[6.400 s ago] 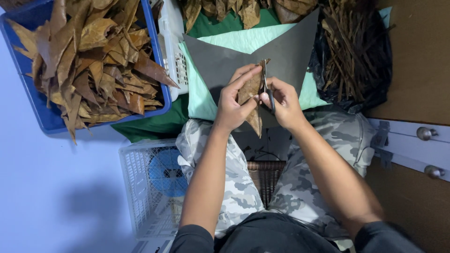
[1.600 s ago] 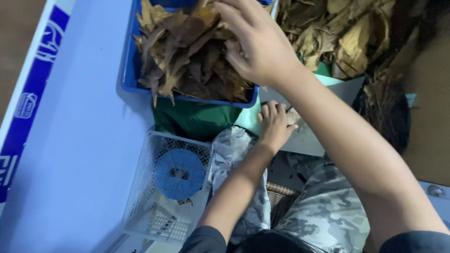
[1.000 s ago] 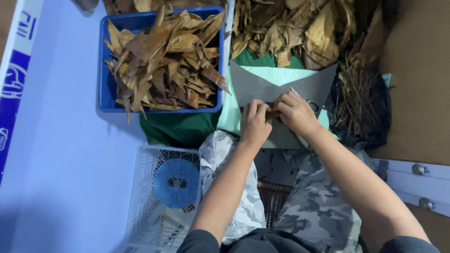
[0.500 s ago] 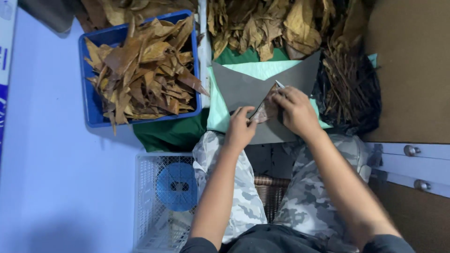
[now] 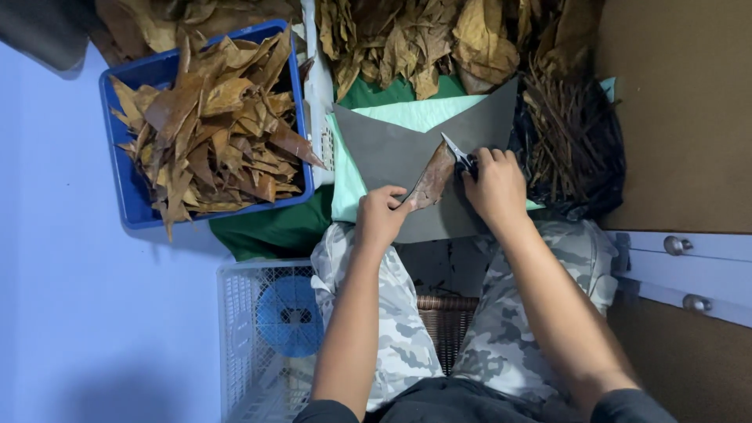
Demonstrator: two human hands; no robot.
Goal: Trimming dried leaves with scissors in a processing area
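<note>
On the grey board (image 5: 392, 149), my left hand (image 5: 381, 219) now pins a leaf (image 5: 431, 178) flat, no longer lifted, while my right hand (image 5: 493, 184) grips scissors (image 5: 457, 150) at its edge.

Leaf (image 5: 431, 178) on board (image 5: 384, 149) on lap, crate (image 5: 125, 196) of leaves left, stems (image 5: 568, 133) right

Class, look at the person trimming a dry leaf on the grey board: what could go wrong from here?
1. The left hand pins the brown leaf close to the small scissors in the right hand; a slip might nick a finger.
2. The leaf looks dry, so it may tear.
3. The grey board rests on the lap and might tilt.
</note>
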